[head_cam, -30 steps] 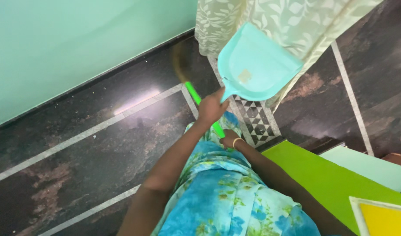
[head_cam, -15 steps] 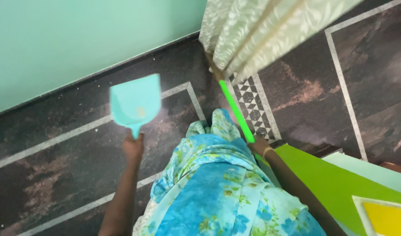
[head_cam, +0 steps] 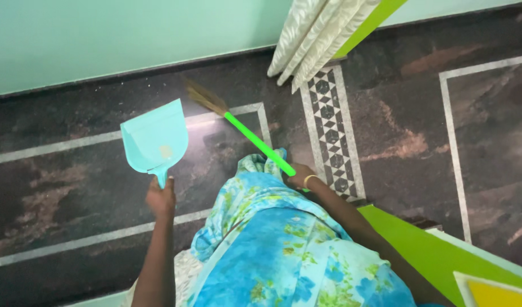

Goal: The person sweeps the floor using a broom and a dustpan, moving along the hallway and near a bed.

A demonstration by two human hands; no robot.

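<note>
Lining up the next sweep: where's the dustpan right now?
In the head view the turquoise dustpan is left of centre, held up by its handle in the left hand, above the dark floor, just left of the broom.

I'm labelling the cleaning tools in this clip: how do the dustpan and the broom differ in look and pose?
The dustpan is a broad, flat, pale turquoise scoop on a short handle; the broom is long and thin, with a bright green stick and brown bristles. The left hand holds the dustpan with its scoop pointing away from the person; the right hand holds the broom slanted, bristles toward the wall. Both are gripped by their handles over the dark floor.
</note>
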